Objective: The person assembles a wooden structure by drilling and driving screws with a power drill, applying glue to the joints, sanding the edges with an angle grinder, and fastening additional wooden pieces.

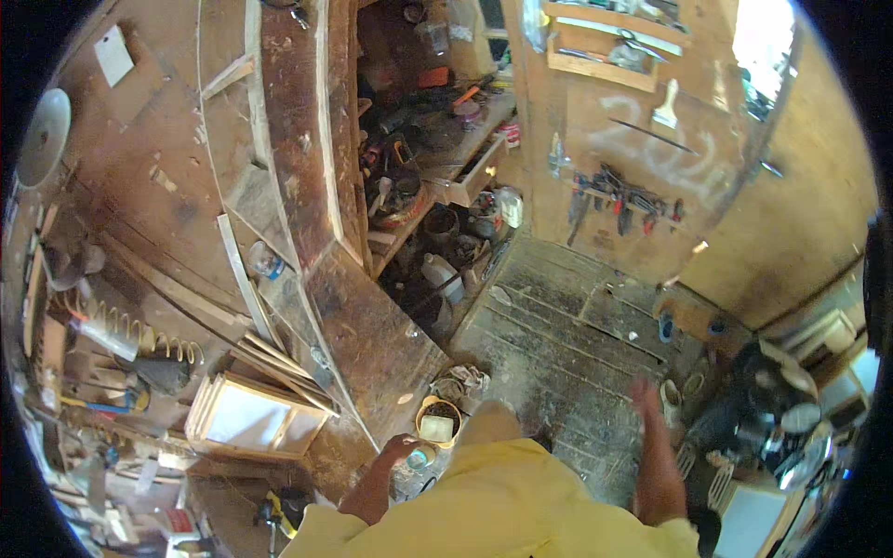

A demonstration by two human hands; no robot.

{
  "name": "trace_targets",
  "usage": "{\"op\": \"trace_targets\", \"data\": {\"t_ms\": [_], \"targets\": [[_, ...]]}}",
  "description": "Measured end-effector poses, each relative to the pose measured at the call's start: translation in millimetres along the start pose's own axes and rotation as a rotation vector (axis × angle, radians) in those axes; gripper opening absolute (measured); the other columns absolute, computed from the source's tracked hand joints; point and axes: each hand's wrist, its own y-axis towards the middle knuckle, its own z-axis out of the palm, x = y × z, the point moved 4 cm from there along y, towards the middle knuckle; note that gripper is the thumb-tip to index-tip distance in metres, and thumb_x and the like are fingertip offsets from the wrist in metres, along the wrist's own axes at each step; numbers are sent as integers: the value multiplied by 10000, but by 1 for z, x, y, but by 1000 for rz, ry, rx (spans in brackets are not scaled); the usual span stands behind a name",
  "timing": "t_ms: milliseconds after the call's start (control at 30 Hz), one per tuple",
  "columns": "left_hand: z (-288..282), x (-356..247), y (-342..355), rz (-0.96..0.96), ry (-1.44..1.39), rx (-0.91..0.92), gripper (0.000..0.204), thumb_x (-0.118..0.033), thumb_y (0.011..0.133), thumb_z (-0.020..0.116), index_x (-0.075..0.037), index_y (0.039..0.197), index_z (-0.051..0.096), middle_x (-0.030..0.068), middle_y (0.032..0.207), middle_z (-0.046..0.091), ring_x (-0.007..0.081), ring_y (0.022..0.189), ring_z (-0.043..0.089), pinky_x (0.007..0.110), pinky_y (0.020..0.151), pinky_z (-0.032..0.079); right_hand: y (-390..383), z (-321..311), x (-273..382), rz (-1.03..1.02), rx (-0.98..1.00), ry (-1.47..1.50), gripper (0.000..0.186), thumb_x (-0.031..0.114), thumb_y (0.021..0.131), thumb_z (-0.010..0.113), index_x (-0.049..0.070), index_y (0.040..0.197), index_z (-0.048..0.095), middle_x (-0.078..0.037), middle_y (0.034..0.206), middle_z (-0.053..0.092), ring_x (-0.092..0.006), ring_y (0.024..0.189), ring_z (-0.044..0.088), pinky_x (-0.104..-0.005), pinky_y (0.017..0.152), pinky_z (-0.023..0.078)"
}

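While the person in the yellow shirt (521,502) stands on the dark, worn plank floor (558,325), I see the bare left hand (400,450) at ten o'clock from the body. Its fingers bend over a small, round, clear container with a teal tint (421,458); from here I cannot tell whether they pinch it or merely touch it. That container sits at ten o'clock too, just beside a round yellow-rimmed bucket (420,411), which has a pale, squarish block (435,429) lying in it. Crumpled pale cloth (473,378) lies near the bucket, at eleven.

Out at two o'clock, the bare right hand (644,398) is held over the planks, so blurred that I cannot tell whether its fingers are spread or pressed together. Near it, in view, is a pale shoe (671,405).

Further off, at one o'clock, a row of dark and red-handled hand tools (623,200) hangs on the plywood wall below a white-bristled paintbrush (666,107). Toward half past nine leans a wooden frame with white panes (249,417).
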Motion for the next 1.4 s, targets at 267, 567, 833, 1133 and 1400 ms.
{"op": "trace_targets", "data": {"t_ms": [267, 567, 833, 1133, 1400], "targets": [[-38, -46, 138, -273, -181, -215, 737, -640, 803, 705, -35, 1220, 651, 189, 1115, 716, 326, 1056, 681, 440, 917, 532, 251, -123, 484, -915, 31, 516, 277, 108, 931, 671, 27, 1194, 642, -94, 995, 704, -170, 895, 670, -332, 814, 538], [-174, -240, 232, -99, -601, -665, 342, -327, 916, 727, -44, 1105, 697, 142, 996, 738, 216, 907, 699, 355, 808, 536, 308, -18, 817, -1188, 384, -12, 438, 362, 933, 666, 103, 1283, 615, -151, 1146, 700, -319, 1064, 672, -420, 923, 529], [-119, -316, 183, -627, -923, -1164, 442, -370, 863, 752, -20, 1127, 696, 163, 1059, 740, 266, 976, 707, 365, 849, 535, 421, 60, 1038, -1632, -104, -590, 439, 180, 952, 553, 130, 1388, 559, -234, 1465, 440, -402, 1396, 366, -605, 1127, 291], [257, -520, 214, -1118, -1671, -1422, 466, -363, 884, 741, 24, 1139, 693, 146, 1003, 741, 242, 893, 684, 371, 805, 536, 446, 135, 1073, -1893, 56, -429, 399, 219, 996, 433, 41, 1324, 572, -235, 1272, 610, -402, 1099, 623, -483, 928, 497], [298, -653, 223, -1288, -1939, -944, 448, -442, 848, 725, -69, 1096, 748, 154, 1112, 730, 259, 1004, 706, 397, 899, 536, 509, 102, 1113, -2251, -539, -281, 362, 227, 946, 602, 23, 1243, 639, -186, 1199, 675, -313, 1104, 657, -415, 909, 532]]}}
